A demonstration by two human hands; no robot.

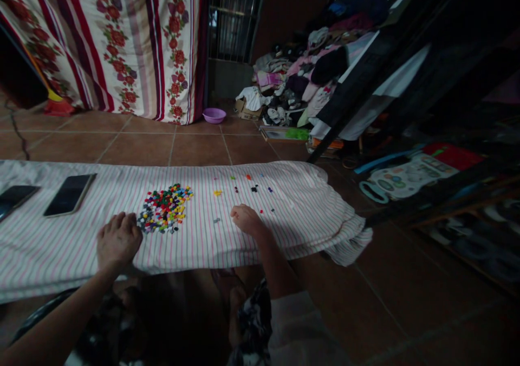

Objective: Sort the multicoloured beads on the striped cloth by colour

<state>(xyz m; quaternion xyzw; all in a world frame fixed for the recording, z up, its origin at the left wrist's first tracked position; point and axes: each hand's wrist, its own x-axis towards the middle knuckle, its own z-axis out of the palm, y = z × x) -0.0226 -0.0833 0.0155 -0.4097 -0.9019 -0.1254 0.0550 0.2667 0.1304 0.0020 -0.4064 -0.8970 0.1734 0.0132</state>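
A heap of small multicoloured beads or blocks [164,209], too small to name surely, lies on the striped cloth [207,247]. At the heap's left edge rests my left hand [119,239], back up, fingers curled under; whatever they hold is hidden. Further right, my right hand [246,219] is closed in a pinch just above or on the cloth, and I cannot make out anything in it. Little sorted groups sit around it: yellow pieces [218,193], black pieces [254,188], grey pieces [216,220], an orange-red piece [248,177] and dark blue pieces [270,189].
Two phones, one light-edged [70,195] and one dark [16,198], lie at the cloth's left. Beyond are a floral curtain [142,46], a purple basin [214,116] and a pile of clothes [304,79]. A dark slanted post [357,95] stands at the right.
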